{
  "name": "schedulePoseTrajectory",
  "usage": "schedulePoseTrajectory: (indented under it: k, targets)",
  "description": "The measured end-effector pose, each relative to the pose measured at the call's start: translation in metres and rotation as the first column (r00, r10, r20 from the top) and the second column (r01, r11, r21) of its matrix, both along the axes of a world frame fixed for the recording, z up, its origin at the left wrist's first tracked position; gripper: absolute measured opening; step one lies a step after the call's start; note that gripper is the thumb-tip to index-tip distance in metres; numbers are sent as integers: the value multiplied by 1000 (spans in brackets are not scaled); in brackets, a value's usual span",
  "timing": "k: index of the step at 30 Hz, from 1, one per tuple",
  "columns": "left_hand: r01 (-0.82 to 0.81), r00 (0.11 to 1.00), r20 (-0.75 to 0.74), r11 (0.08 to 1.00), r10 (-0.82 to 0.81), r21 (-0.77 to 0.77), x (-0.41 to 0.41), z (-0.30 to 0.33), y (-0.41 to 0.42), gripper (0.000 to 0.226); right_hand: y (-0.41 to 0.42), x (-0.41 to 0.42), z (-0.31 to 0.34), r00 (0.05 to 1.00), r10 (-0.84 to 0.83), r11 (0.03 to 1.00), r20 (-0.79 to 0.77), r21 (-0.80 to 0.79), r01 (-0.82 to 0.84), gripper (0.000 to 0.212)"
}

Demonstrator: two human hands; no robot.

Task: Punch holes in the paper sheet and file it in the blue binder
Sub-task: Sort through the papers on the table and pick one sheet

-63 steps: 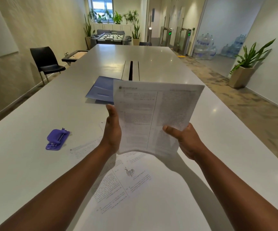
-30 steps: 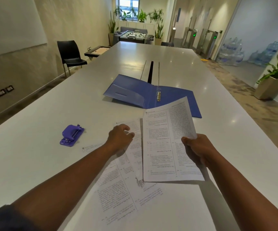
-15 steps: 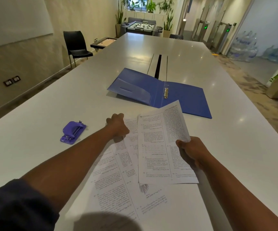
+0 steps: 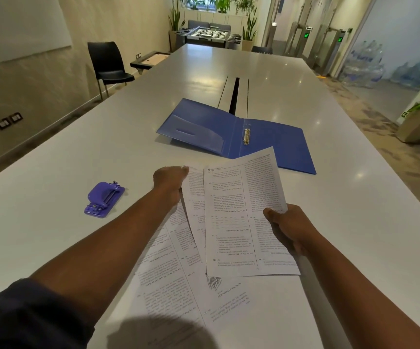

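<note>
1. Head view: right hand (image 4: 290, 229) gripping a printed sheet (image 4: 244, 212) by its right edge, above loose pages (image 4: 178, 280) on the white table (image 4: 52, 222).
2. Left hand (image 4: 170, 178) curled, pinching the far end of a second page (image 4: 194, 195).
3. Blue binder (image 4: 274, 144) lying open just beyond.
4. Purple hole punch (image 4: 104, 199) at left, untouched.

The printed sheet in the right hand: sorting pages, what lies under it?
Under the white printed sheet more printed pages lie on the white table. How many it covers cannot be seen.
</note>
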State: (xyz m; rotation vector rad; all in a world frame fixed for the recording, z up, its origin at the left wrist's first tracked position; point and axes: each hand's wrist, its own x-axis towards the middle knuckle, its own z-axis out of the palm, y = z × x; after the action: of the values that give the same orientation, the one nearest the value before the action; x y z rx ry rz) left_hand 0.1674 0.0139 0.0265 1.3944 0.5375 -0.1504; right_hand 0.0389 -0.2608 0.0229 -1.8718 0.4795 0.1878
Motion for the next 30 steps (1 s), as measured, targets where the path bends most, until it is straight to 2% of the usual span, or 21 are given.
schedulePoseTrajectory:
  k: [5,7,10,13,16,20,26,30]
  targets:
    - [-91,992,92,995,86,48,-2,-3,-5,18,-3,-2,-2,1000,-7,999,29,44,6,16]
    - [-103,992,73,994,101,25,-2,-5,-4,17,-4,-3,-4,999,-13,997,32,72,11,17]
    - [-8,1000,21,999,9,-38,4,-9,2,16,-5,-4,-4,999,-23,995,48,101,18,15]
    - [-3,998,-61,983,-8,-182,4,-8,6,31,-7,-6,-4,997,-23,991,67,131,14,16]
    - [44,999,-9,975,-47,-217,-2,-2,5,31,-7,-7,-3,997,-6,991,82,134,-5,17]
    - [-1,999,50,977,12,-213,-5,1,2,29,-8,-9,-3,996,-1,989,90,144,-12,20]
    - [-58,981,185,998,53,22,-9,1,-5,7,-8,-10,-3,996,-21,985,91,173,5,17]
    - [-54,957,291,974,-13,220,-14,9,-10,13,-9,-15,0,993,-28,968,111,250,0,20]
